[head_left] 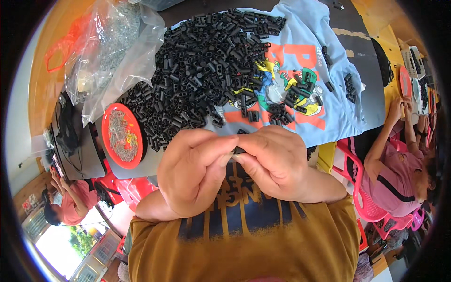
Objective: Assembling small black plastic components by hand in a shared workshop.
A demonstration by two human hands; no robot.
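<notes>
My left hand (195, 169) and my right hand (277, 164) meet at their fingertips in front of my chest. The right thumb and forefinger pinch a small black plastic piece (238, 150), mostly covered by the fingers. My left thumb and forefinger are pressed together against the same spot; what they hold is hidden. Beyond the hands lies a large heap of short black plastic tube pieces (197, 66). To the left, a red plate (106, 136) carries many small metal pins (123, 141).
A light-blue printed T-shirt (340, 94) lies under part of the heap, with loose black pieces on it. A clear plastic bag (112, 56) of small metal parts stands at the far left. Other people sit at both sides, one near a pink chair (366, 202).
</notes>
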